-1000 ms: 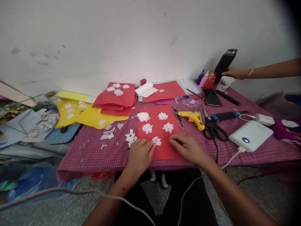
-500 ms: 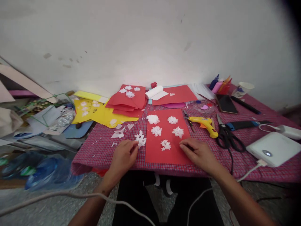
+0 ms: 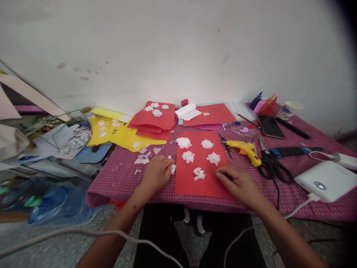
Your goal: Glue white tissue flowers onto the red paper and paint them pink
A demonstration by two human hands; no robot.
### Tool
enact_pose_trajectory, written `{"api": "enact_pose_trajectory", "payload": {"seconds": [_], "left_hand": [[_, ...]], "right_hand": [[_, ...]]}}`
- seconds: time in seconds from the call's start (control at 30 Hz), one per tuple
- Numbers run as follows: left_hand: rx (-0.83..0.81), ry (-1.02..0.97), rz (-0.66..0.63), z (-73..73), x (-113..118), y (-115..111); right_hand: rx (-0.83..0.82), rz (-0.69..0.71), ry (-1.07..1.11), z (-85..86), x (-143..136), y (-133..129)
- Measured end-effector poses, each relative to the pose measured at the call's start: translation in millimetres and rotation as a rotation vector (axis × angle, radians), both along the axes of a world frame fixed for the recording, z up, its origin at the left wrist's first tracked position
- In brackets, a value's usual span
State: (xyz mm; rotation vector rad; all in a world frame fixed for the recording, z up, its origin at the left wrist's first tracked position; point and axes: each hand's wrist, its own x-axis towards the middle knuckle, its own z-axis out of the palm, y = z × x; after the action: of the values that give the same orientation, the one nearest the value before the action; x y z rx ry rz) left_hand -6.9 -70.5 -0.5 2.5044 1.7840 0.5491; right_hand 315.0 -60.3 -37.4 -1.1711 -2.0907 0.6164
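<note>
A red paper sheet [image 3: 185, 182] lies in front of me with several white paper flowers on it, the nearest being a small paper flower [image 3: 199, 174]. My left hand [image 3: 156, 172] is at the sheet's left edge, over loose white paper petals [image 3: 173, 169] that it partly covers. Its index finger and thumb show apart, with the fingertips at the petals; the other fingers are curled out of sight. On the sheet's right edge rests my right hand [image 3: 237, 182], its fingers loosely bent and nothing visible in them.
White paper scraps [image 3: 142, 159] lie left of the sheet. To the right are a yellow glue gun [image 3: 242, 147], a pen [image 3: 226, 145], black scissors [image 3: 275, 169] and a white power bank [image 3: 325, 182]. Behind stand stacked red papers [image 3: 153, 121] and a white paper roll [image 3: 186, 110].
My left hand has moved right and slightly forward, over the loose petals beside the sheet. My right hand stays on the sheet's edge. The whole view has shifted a little.
</note>
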Motion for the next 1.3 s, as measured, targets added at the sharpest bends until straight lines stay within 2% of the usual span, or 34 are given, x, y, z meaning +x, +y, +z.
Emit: {"api": "enact_pose_trajectory", "payload": {"seconds": [0.17, 0.27, 0.43, 0.53, 0.7, 0.8, 0.93, 1.17, 1.3], "left_hand": [[-0.121, 0.224, -0.130, 12.9, 3.4, 19.4], [-0.164, 0.196, -0.167, 12.3, 4.4, 23.1], [-0.164, 0.077, -0.148, 12.4, -1.7, 24.4], [-0.186, -0.122, -0.089, 16.9, -4.2, 23.3], [-0.435, -0.754, 0.036, 20.8, -0.7, 15.6], [-0.519, -0.900, 0.055, 18.7, 4.1, 7.4], [-0.533, -0.896, 0.061, 15.1, 11.5, -2.9], [-0.527, -0.737, 0.009, 8.6, 19.2, -10.0], [-0.397, -0.536, -0.069, 6.2, 23.2, -15.2]], "right_hand": [[0.008, 0.002, 0.007, 2.1, -0.3, -0.3], [-0.001, 0.009, 0.017, 2.9, 0.0, -1.3], [-0.023, 0.009, 0.021, 3.9, -0.2, -2.0], [-0.012, 0.003, 0.021, 3.8, -0.8, -1.6], [-0.005, 0.000, 0.029, 4.4, -2.0, -1.1], [0.000, -0.012, 0.027, 6.2, -2.5, -1.6], [0.007, -0.002, 0.025, 7.5, -2.2, -2.0], [0.006, -0.001, 0.018, 7.9, -1.9, -2.9], [-0.007, -0.005, 0.009, 8.5, -2.2, -3.4]]}}
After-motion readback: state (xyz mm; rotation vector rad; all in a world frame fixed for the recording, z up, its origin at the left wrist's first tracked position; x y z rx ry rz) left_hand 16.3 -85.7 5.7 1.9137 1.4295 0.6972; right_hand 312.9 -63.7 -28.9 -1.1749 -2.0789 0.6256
